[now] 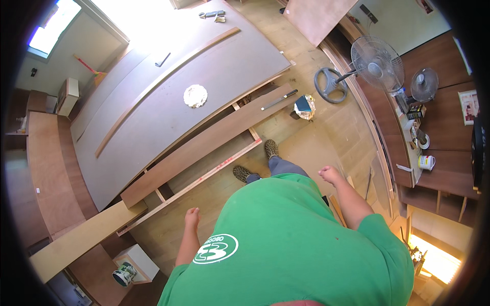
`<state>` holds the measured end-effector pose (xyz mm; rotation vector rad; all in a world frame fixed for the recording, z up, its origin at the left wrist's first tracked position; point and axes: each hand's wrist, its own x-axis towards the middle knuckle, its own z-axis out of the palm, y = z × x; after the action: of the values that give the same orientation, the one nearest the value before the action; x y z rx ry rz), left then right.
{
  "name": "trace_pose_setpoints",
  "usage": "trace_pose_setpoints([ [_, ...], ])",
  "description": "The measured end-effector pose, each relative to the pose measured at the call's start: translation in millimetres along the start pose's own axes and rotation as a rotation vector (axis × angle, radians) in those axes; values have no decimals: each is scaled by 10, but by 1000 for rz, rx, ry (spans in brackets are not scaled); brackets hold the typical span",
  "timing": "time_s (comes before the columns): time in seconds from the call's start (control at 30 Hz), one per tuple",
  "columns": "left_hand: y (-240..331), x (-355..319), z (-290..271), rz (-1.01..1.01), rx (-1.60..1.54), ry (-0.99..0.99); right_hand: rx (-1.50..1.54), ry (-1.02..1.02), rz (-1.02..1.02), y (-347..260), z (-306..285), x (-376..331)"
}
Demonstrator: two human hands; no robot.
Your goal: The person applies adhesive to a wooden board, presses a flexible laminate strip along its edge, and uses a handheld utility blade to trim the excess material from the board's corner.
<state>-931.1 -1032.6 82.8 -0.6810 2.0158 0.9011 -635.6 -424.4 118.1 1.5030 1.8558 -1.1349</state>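
Observation:
My left hand (pixel 192 218) hangs beside my body with its fingers curled in, and nothing shows in it. Out to the other side, my right hand (pixel 331 175) is also loosely closed, with no object visible in it. Neither hand touches anything. In front of me a long brown wooden strip (pixel 214 143) lies across a low wooden frame (pixel 194 184). A dark-handled tool (pixel 279 100) rests near the strip's far end. Behind it is a large grey panel (pixel 168 127) carrying a long narrow batten (pixel 153 89) and a round white piece (pixel 195 96).
At the right stand a pedestal fan (pixel 375 69) with a round grey base (pixel 331 85) and a smaller fan (pixel 424 85). A shelf there holds a white tub (pixel 426 162). A pale board (pixel 87 237) extends at the left, near a paint bucket (pixel 124 274) on a white box.

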Motion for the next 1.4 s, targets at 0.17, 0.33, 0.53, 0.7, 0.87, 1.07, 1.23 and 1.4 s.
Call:
trace_pose_setpoints([
  [0.17, 186, 8, 177, 162, -62, -28, -7, 4, 2, -278, -73, -53],
  [0.33, 88, -65, 168, 82, 0, -23, -40, -32, 14, -530, -31, 102],
  [0.53, -318, -85, 123, -61, -41, 61, -74, -38, -66, -698, -240, 395],
  [0.7, -286, -170, 263, -86, -9, 3, -146, 32, -78, -1055, -552, 820],
  [0.87, 522, -711, 762, -107, 55, 30, -195, 22, -61, -1388, -818, 1464],
  [1.07, 1380, -962, 1700, -109, 47, -62, -165, -151, 46, -1408, -760, 2863],
  [1.23, 2144, -906, 2473, -87, 144, -279, 95, -34, 205, -1142, -628, 3823],
  [1.4, 2448, -334, 3083, -129, 68, -380, 210, 83, 179, -1119, -547, 4602],
])
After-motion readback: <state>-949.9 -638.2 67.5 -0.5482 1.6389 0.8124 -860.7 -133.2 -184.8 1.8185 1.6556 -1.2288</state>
